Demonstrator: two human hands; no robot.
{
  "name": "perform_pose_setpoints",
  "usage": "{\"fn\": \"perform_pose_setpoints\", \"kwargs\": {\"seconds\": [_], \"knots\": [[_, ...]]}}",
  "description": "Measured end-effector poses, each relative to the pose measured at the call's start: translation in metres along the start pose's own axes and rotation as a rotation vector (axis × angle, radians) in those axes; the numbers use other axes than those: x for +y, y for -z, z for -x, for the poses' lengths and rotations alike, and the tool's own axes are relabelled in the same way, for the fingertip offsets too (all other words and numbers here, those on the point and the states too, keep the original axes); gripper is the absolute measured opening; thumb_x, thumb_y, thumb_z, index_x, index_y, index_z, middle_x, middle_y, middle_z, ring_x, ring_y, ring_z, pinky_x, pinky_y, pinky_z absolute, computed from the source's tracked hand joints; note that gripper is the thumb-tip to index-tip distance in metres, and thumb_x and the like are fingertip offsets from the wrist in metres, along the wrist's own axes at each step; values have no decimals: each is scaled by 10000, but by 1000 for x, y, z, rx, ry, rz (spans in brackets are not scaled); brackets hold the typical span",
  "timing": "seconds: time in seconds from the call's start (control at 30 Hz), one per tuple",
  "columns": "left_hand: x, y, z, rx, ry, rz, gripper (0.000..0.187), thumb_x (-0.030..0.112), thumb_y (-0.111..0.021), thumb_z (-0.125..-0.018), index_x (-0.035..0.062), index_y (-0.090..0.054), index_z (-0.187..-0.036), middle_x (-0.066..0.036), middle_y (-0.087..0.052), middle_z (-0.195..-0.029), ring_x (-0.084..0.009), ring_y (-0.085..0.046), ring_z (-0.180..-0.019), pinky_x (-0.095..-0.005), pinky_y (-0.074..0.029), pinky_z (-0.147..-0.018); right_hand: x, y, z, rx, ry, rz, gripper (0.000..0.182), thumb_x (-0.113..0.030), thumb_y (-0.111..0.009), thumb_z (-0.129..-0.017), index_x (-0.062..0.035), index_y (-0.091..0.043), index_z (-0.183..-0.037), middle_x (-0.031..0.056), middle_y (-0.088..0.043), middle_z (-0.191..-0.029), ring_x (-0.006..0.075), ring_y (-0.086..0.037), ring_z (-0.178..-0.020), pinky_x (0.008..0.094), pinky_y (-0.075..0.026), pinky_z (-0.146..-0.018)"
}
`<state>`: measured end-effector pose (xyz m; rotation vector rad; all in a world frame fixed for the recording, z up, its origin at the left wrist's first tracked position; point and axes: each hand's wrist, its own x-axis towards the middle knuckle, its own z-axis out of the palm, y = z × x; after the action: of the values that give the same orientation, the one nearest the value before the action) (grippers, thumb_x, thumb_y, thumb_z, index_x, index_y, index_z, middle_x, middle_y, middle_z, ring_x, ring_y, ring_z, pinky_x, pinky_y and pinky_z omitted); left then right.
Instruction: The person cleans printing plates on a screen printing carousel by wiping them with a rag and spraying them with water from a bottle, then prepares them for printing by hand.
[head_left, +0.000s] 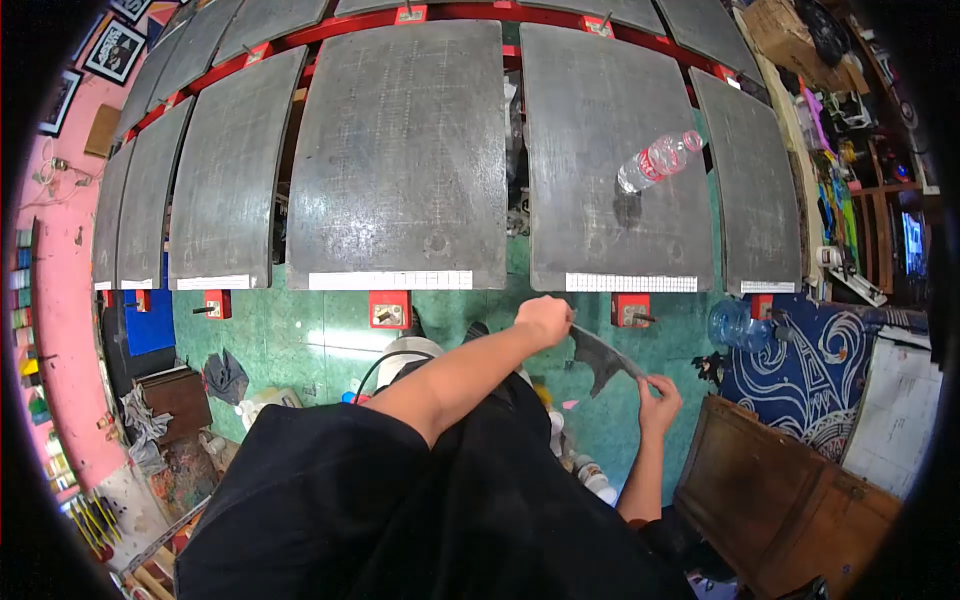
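A dark grey cloth rag (600, 360) is stretched between my two hands, its ragged edge hanging down. My left hand (546, 320), closed in a fist, grips the upper end of the rag just below the front edge of a grey flat board (590, 120). My right hand (660, 402) pinches the lower end between thumb and fingers, over the green floor. On that board, farther back, stands a clear plastic bottle (660, 160) with a red label; neither hand touches it.
Several grey boards sit side by side on a red metal frame (390, 310), with white ruled strips along their front edges. A wooden cabinet (750, 480) is at right, near a blue patterned cloth (800, 370) and a large water jug (738, 325). Another dark rag (226, 377) hangs at left.
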<state>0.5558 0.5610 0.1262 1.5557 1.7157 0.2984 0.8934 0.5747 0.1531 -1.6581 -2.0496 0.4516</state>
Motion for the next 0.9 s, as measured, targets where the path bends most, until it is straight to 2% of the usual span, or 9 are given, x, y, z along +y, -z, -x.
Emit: {"fn": "perform_pose_setpoints", "kwargs": {"seconds": [0.1, 0.27, 0.33, 0.43, 0.63, 0.7, 0.77, 0.83, 0.9], "knots": [[-2, 6, 4, 43, 20, 20, 234, 272, -645, -930, 187, -816, -1064, -120, -785, -996, -341, -744, -957, -468, -594, -854, 5, -11, -13, 47, -30, -101, 187, -50, -888, -719, -28, -751, -844, 125, -751, -918, 306, -720, -895, 396, -556, -844], [-7, -2, 20, 76, -1, 36, 229, 285, -651, -931, 195, -816, -1062, -102, -787, -1014, -344, -743, -961, -473, -596, -853, -2, -9, -15, -141, -79, -188, 170, -57, -876, -749, -22, -762, -870, 131, -768, -967, 305, -722, -933, 390, -551, -863], [-16, 6, 2, 164, -85, -49, 227, 288, -648, -937, 196, -815, -1060, -101, -787, -1009, -341, -744, -955, -473, -597, -847, -3, -16, -28, -58, -17, -147, 166, -64, -877, -752, -23, -756, -859, 129, -766, -963, 310, -721, -925, 393, -551, -860], [-5, -4, 3, 32, 117, -31, 223, 304, -639, -958, 202, -816, -1047, -102, -784, -997, -337, -745, -941, -471, -597, -838, -11, -8, -10, 13, 44, -29, 160, -72, -874, -755, -26, -748, -843, 122, -760, -958, 320, -713, -929, 399, -549, -859], [-7, 5, 18, 188, -127, 12, 235, 324, -632, -974, 211, -799, -1096, -104, -780, -1000, -333, -740, -949, -465, -595, -832, -19, -15, -20, -65, 20, 51, 135, -69, -838, -775, -43, -761, -883, 107, -743, -986, 335, -684, -983, 417, -535, -867], [-16, 5, 9, 115, 30, 8, 240, 331, -640, -967, 206, -790, -1106, -106, -779, -973, -340, -739, -926, -471, -595, -814, -17, -12, -16, -98, 50, 111, 142, -73, -834, -776, -45, -762, -896, 107, -739, -996, 338, -678, -994, 421, -530, -872], [-7, 3, 15, 243, -167, 81, 238, 343, -653, -953, 197, -791, -1082, -114, -777, -935, -350, -741, -897, -483, -595, -799, -16, -14, -8, 30, 44, 47, 131, -91, -824, -796, -42, -747, -890, 118, -733, -1024, 351, -672, -980, 427, -526, -877], [-6, -2, 14, 125, 43, 53, 214, 301, -661, -946, 181, -790, -1068, -132, -773, -916, -364, -740, -876, -491, -592, -794, -19, -6, 12, 35, 26, 101, 117, -92, -818, -801, -40, -738, -869, 124, -726, -1022, 353, -668, -984, 422, -525, -884], [2, -2, 21, 201, -43, 125, 212, 286, -663, -943, 158, -774, -1072, -142, -772, -923, -371, -738, -893, -492, -590, -808, -22, -12, -8, 69, 58, 128, 107, -93, -812, -806, -37, -730, -849, 131, -719, -1020, 355, -663, -988, 418, -525, -891]]}}
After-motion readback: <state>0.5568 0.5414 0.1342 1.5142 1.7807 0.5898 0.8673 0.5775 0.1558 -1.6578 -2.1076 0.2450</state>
